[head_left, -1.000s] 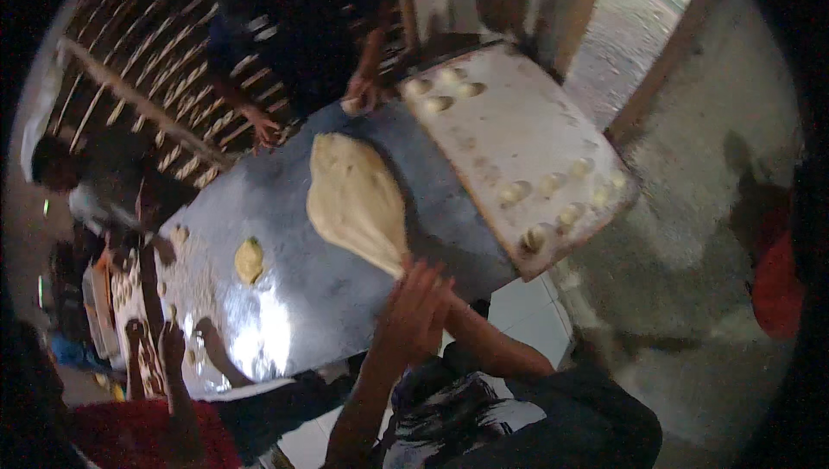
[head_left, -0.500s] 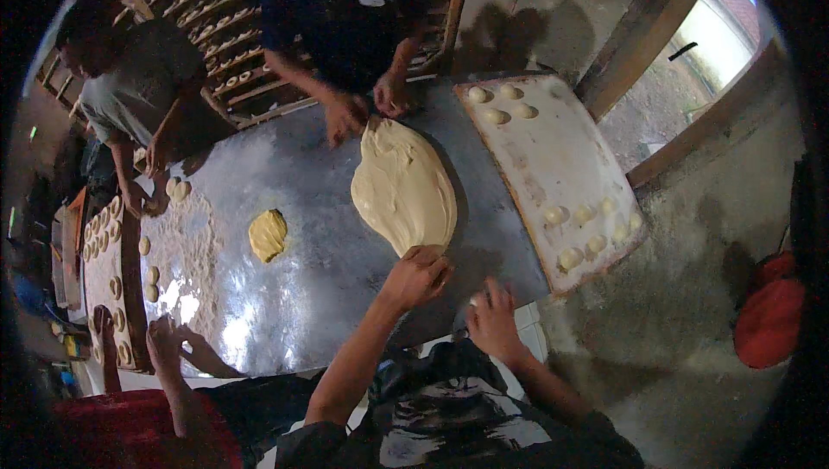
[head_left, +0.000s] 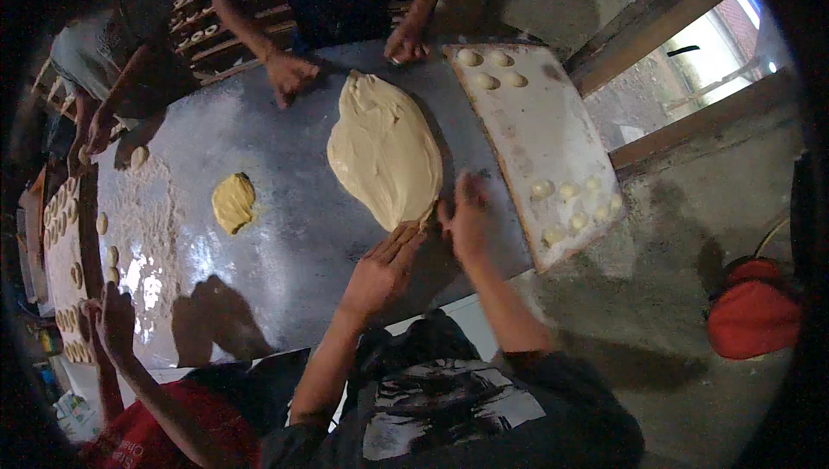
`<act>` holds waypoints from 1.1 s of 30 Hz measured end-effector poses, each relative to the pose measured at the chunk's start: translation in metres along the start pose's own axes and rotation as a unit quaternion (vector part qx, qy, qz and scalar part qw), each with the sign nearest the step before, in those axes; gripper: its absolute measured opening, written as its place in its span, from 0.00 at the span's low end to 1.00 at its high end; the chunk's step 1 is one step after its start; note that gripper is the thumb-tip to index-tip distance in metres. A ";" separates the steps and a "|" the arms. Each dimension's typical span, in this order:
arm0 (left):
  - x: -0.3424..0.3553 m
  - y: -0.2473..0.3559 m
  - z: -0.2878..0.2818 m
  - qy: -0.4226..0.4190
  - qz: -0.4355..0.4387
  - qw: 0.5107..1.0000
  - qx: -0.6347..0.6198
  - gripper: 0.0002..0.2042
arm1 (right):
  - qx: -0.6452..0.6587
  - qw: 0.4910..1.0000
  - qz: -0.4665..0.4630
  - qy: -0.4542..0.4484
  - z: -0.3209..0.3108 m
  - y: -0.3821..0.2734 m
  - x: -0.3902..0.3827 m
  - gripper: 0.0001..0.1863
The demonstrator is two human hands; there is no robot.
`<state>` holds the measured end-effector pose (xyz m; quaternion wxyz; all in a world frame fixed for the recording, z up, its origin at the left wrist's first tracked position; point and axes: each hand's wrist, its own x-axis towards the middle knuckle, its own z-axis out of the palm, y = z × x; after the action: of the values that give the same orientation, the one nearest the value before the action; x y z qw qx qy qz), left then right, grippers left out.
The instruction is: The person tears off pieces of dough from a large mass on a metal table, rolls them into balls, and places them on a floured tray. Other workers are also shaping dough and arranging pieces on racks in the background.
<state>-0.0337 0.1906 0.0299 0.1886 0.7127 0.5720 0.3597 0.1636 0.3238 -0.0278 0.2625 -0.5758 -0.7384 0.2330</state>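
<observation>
A large, smooth, pale cream slab of dough (head_left: pixel 386 154) lies on the grey metal tabletop, pointed at its near end. My left hand (head_left: pixel 382 269) is at that near tip, its fingers together and closed on the edge of the dough. Just right of the tip, my right hand (head_left: pixel 469 220) is held low with fingers apart, slightly blurred and holding nothing. Across the table a person in dark clothes has a fist (head_left: pixel 291 74) near the dough's far left and another hand (head_left: pixel 406 42) beyond its far end; both are off the dough.
A yellow soft lump (head_left: pixel 233 203) sits left on the tabletop (head_left: pixel 294 227). At right, a floured board (head_left: pixel 540 128) carries several dough balls. Far left, a tray (head_left: pixel 65 275) holds ring-shaped pieces; people work beside it. A red object (head_left: pixel 753 318) stands at right.
My right hand has moved forward from the table edge to beside the dough's near tip. The far person's hands have come off the dough and moved apart. The view has shifted slightly.
</observation>
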 end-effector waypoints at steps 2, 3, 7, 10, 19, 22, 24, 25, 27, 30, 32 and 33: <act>0.008 -0.003 -0.005 0.034 0.033 0.999 0.019 0.22 | -0.059 0.984 -0.167 0.022 -0.018 -0.012 -0.049 0.16; 0.006 0.003 -0.010 0.049 0.038 0.998 0.026 0.21 | -0.073 0.976 -0.199 0.042 -0.028 -0.007 -0.059 0.16; 0.014 0.042 -0.003 0.021 -0.173 0.978 -0.114 0.11 | 0.070 0.991 -0.069 0.091 -0.052 0.023 -0.073 0.17; 0.049 0.064 0.016 -0.053 -0.208 0.963 -0.165 0.15 | 0.176 0.982 0.003 0.071 -0.063 -0.054 -0.036 0.15; 0.097 -0.003 0.001 0.060 -0.288 0.955 -0.034 0.17 | 0.069 0.996 0.028 -0.050 -0.084 -0.061 -0.116 0.15; 0.122 -0.032 -0.003 0.149 -0.126 0.975 0.106 0.08 | -0.222 0.973 -0.067 -0.002 -0.062 -0.011 -0.094 0.13; 0.107 -0.039 0.019 0.167 -0.030 0.968 0.183 0.05 | -0.271 0.960 -0.037 0.051 -0.027 -0.020 -0.031 0.25; 0.111 -0.036 0.027 0.175 -0.037 0.964 0.195 0.05 | -0.280 0.957 -0.034 0.064 -0.023 -0.031 -0.005 0.31; 0.107 -0.032 0.036 0.170 -0.039 0.968 0.178 0.06 | -0.187 0.975 -0.115 -0.019 -0.019 -0.020 -0.042 0.32; 0.093 -0.046 0.021 0.149 -0.049 0.983 0.099 0.09 | -0.149 0.972 -0.183 -0.015 -0.030 0.011 -0.069 0.30; 0.068 -0.047 0.023 0.100 -0.109 0.989 0.011 0.12 | -0.297 0.951 -0.086 0.018 -0.058 0.001 -0.034 0.31; 0.075 -0.026 0.001 0.019 -0.181 0.983 0.028 0.17 | -0.283 0.957 -0.068 -0.014 -0.052 0.000 -0.056 0.31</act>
<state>-0.0445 0.2689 0.0338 0.2199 0.5952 0.7050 0.3169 0.2089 0.2717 0.0047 0.0934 -0.5714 -0.8153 0.0042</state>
